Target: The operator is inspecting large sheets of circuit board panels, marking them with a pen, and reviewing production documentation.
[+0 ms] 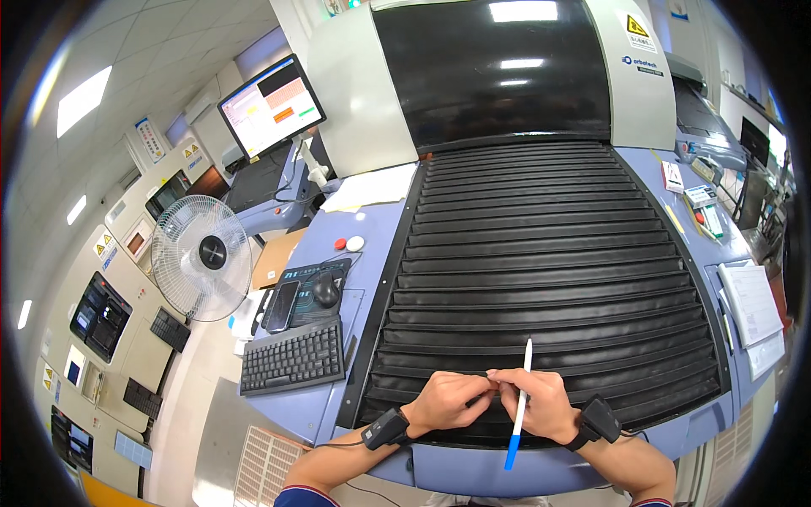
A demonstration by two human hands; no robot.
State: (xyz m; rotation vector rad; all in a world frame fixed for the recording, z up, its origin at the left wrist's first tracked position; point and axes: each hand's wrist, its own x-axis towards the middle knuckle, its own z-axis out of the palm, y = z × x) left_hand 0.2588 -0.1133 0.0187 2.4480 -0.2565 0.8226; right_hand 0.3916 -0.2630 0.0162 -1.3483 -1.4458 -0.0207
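Note:
Both hands meet above the near part of a black ridged bellows cover (541,253). My right hand (545,404) is closed, with a slim white pen (521,406) with a blue end lying across its fingers. The pen's blue end points toward me and its white tip points away. Beside it, my left hand (449,399) has its fingers curled in, and its fingertips touch those of the right hand. Anything pinched between the fingertips is too small or hidden to make out. Each wrist wears a black strapped device, the left one (385,428) with a cable.
Left of the cover are a keyboard (294,357), a mouse (326,290), a phone (282,306), red and white buttons and a monitor (272,106). A fan (203,253) stands farther left. Papers (750,304) and small boxes (672,177) lie on the right ledge. The machine's dark hood (498,76) rises behind.

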